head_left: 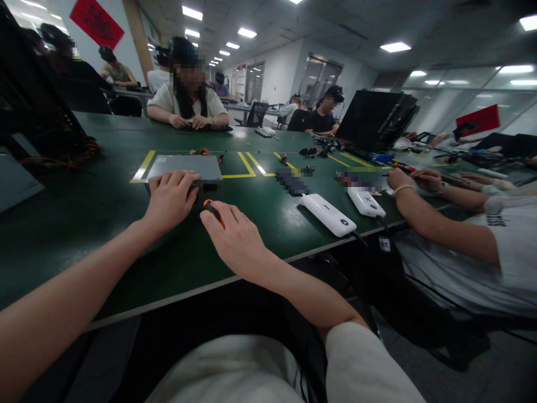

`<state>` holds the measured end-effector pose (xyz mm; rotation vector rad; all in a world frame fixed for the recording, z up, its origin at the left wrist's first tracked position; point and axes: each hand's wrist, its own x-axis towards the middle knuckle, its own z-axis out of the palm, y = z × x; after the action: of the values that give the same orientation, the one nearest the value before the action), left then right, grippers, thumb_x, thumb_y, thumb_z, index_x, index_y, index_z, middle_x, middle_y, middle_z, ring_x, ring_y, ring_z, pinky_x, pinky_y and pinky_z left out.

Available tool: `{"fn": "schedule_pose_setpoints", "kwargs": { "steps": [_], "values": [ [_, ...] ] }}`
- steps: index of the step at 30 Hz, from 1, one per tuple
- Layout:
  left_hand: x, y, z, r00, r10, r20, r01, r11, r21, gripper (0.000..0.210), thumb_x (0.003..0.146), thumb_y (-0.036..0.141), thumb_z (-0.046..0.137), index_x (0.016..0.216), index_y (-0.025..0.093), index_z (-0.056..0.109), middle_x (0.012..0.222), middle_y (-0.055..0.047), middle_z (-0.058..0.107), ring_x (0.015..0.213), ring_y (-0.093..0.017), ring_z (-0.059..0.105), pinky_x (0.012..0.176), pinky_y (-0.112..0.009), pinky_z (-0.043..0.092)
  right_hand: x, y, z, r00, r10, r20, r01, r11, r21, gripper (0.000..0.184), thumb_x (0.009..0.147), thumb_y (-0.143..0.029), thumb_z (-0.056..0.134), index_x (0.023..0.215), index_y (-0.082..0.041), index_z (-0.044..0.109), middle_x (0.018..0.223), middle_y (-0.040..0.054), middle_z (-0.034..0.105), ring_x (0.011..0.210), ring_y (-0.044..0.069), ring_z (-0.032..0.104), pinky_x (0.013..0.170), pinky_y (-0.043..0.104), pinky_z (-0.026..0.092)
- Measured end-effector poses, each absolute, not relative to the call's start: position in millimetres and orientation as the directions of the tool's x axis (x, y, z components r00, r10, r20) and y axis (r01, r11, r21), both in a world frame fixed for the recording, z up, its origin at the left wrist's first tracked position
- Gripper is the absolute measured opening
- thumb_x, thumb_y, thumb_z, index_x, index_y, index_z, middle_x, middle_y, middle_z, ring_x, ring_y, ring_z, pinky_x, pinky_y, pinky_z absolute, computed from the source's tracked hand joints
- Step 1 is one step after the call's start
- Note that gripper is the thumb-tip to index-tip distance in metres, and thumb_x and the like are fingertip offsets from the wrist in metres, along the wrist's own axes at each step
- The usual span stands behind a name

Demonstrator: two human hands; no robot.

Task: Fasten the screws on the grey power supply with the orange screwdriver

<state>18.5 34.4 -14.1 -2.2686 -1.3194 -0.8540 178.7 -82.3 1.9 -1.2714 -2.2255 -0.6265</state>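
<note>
Taking clock directions as seen from the right hand (237,232), the grey metal box (188,163) lies between 10 and 11 o'clock on the green desk (268,224), its long axis running roughly from 9 to 3 and its near face turned toward the body. The left hand (172,193) is the nearer one, touching it: palm down, fingers a little spread across the left part of the top, thumb angled over the near edge. The right hand is apart from the box, curled around an orange-and-black tool (216,211) whose orange end points toward 11 o'clock, just beside the near face; its working tip cannot be made out. The left hand and its thumb cover part of the top and near edge, while a black socket (210,187) shows toward the right end of that face. Behind the box, at its 12, is a bundle of coloured wires (199,151); yellow tape lines (247,162) mark the desk at its 3. Two white devices (329,214) lie near 3 o'clock from the right hand, well apart, with a co-worker's hands (400,182) beyond them.
</note>
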Motion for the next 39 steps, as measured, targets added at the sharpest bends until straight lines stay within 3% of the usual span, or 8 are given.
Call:
{"fn": "schedule_pose_setpoints", "kwargs": {
  "steps": [5,10,16,20,27,32,36,39],
  "values": [
    [18,34,-13,0.357,0.648,0.673,0.872,-0.489,0.008,0.031,0.086,0.028,0.036,0.113,0.021,0.049,0.117,-0.009,0.053,0.106,-0.028,0.045,0.087,-0.045,0.03,178,-82,-4,-0.357,0.687,0.633,0.909,0.412,0.065,0.027,0.093,-0.034,0.031,0.104,-0.019,0.05,0.087,0.0049,0.056,0.071,0.014,0.056,0.063,0.026,0.043],
    [17,32,-11,0.35,0.657,0.668,0.876,-0.483,0.016,0.03,0.086,0.026,0.036,0.113,0.021,0.049,0.119,-0.009,0.052,0.108,-0.028,0.045,0.087,-0.043,0.03,172,-84,-10,-0.39,0.661,0.641,0.897,0.43,0.102,0.025,0.09,-0.017,0.033,0.109,-0.015,0.049,0.123,0.0117,0.048,0.087,0.016,0.056,0.071,0.028,0.045],
    [17,30,-9,0.347,0.659,0.667,0.875,-0.484,0.023,0.03,0.086,0.026,0.036,0.113,0.021,0.049,0.118,-0.008,0.053,0.107,-0.027,0.045,0.086,-0.042,0.03,170,-83,-8,-0.321,0.688,0.651,0.93,0.358,0.081,0.027,0.093,-0.029,0.03,0.107,-0.017,0.051,0.097,0.0076,0.058,0.067,0.014,0.056,0.059,0.026,0.043],
    [17,29,-8,0.342,0.66,0.669,0.873,-0.487,0.034,0.03,0.086,0.027,0.037,0.112,0.021,0.05,0.118,-0.008,0.053,0.107,-0.027,0.044,0.086,-0.042,0.029,165,-88,-9,-0.404,0.66,0.633,0.901,0.407,0.151,0.026,0.089,-0.015,0.032,0.11,-0.016,0.048,0.119,0.0151,0.048,0.082,0.017,0.057,0.068,0.028,0.045],
    [15,32,-11,0.346,0.651,0.676,0.873,-0.488,0.023,0.03,0.086,0.027,0.038,0.113,0.021,0.05,0.118,-0.007,0.053,0.107,-0.026,0.044,0.086,-0.041,0.029,174,-71,3,-0.472,0.502,0.724,0.866,0.417,0.275,0.025,0.092,-0.034,0.034,0.1,-0.017,0.051,0.078,0.0038,0.056,0.06,0.012,0.051,0.054,0.024,0.036],
    [14,33,-11,0.351,0.648,0.676,0.871,-0.491,0.019,0.031,0.086,0.027,0.038,0.114,0.021,0.049,0.119,-0.008,0.052,0.107,-0.027,0.043,0.085,-0.042,0.03,185,-52,13,-0.586,0.329,0.74,0.769,0.512,0.382,0.02,0.089,-0.026,0.037,0.102,-0.016,0.048,0.109,0.0114,0.054,0.069,0.011,0.053,0.056,0.022,0.037],
    [13,32,-11,0.347,0.644,0.682,0.873,-0.488,0.017,0.031,0.086,0.027,0.038,0.114,0.02,0.049,0.118,-0.008,0.052,0.107,-0.026,0.044,0.085,-0.042,0.03,191,-38,6,-0.797,-0.003,0.603,0.475,0.613,0.631,0.016,0.086,-0.018,0.042,0.099,-0.022,0.049,0.093,0.0037,0.061,0.062,0.008,0.052,0.054,0.02,0.036],
    [13,33,-12,0.349,0.64,0.684,0.873,-0.487,0.01,0.03,0.087,0.026,0.038,0.114,0.02,0.049,0.118,-0.008,0.052,0.107,-0.026,0.044,0.086,-0.041,0.029,195,-29,-3,-0.756,-0.076,0.65,0.449,0.663,0.6,0.008,0.085,-0.022,0.047,0.092,-0.023,0.051,0.092,0.0021,0.063,0.059,0.007,0.052,0.054,0.02,0.037]
  ]
}}
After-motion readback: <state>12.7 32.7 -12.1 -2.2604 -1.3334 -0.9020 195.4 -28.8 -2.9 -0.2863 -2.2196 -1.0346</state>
